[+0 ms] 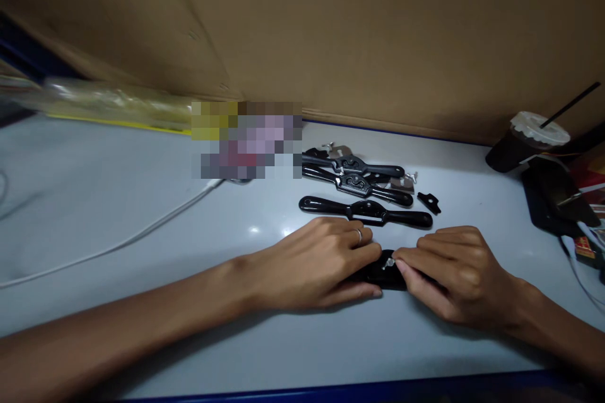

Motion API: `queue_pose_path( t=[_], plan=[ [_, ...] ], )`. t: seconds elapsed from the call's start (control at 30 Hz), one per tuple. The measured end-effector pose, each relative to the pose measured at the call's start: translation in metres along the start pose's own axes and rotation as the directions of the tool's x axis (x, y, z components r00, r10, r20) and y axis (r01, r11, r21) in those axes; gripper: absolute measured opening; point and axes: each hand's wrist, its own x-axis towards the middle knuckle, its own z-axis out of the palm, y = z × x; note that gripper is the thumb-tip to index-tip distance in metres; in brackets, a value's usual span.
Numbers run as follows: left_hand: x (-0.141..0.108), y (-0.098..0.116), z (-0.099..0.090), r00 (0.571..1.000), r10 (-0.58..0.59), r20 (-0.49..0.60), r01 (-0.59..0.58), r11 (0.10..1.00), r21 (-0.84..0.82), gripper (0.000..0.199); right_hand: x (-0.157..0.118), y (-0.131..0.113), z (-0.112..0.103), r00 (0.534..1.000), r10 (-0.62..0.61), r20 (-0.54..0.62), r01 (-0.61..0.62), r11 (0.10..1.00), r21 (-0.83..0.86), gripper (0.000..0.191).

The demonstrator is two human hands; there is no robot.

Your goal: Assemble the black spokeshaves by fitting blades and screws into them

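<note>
A black metal tool body (391,279) lies on the table between my hands, its ends covered by them. My left hand (331,261), with a ring on one finger, is closed around its left part. The thumb and forefinger of my right hand (456,274) pinch at a small silver wing screw (388,262) on top of it. Just beyond my hands rests a black two-handled tool frame (366,209). Behind that are two similar frames with scroll patterns (354,183). A small black clamp piece (429,203) sits to their right.
Loose silver wing screws (411,178) and flat metal plates lie by the frames. At the right are a lidded cup with a straw (539,129) and a black stand. A white cable (161,221) crosses the table (212,352) at left; cardboard (378,31) stands behind.
</note>
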Motion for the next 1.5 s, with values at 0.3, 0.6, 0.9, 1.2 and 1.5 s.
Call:
queue_pose_path(
  t=[0.3, 0.6, 0.9, 1.2, 1.5],
  plan=[
    [-0.0005, 0.0005, 0.0004, 1.0, -0.007, -0.011, 0.007, 1.0, -0.025, 0.032, -0.0008, -0.0045, 0.0004, 0.998, -0.041, 0.057, 0.038, 0.997, 0.063, 0.037],
    [-0.0002, 0.0002, 0.0019, 1.0, 0.002, -0.021, -0.002, 1.0, -0.012, 0.032, -0.0008, -0.0001, -0.0005, 0.999, 0.024, 0.041, -0.025, 1.0, 0.01, 0.038],
    [-0.0015, -0.0001, 0.0024, 1.0, 0.003, -0.023, -0.003, 1.0, -0.011, 0.03, -0.0011, 0.0006, -0.0019, 0.995, 0.104, -0.01, -0.101, 0.984, 0.146, 0.031],
    [-0.0012, 0.0003, 0.0018, 1.0, 0.001, -0.012, -0.001, 1.0, 0.006, 0.031, -0.0006, 0.0034, -0.0008, 0.996, 0.073, 0.055, -0.078, 0.993, 0.085, 0.037],
    [-0.0002, 0.0002, 0.0018, 1.0, -0.004, -0.006, 0.004, 1.0, -0.016, 0.031, -0.0016, -0.0033, 0.0015, 0.999, -0.004, 0.053, -0.003, 0.99, 0.141, 0.038]
  ],
)
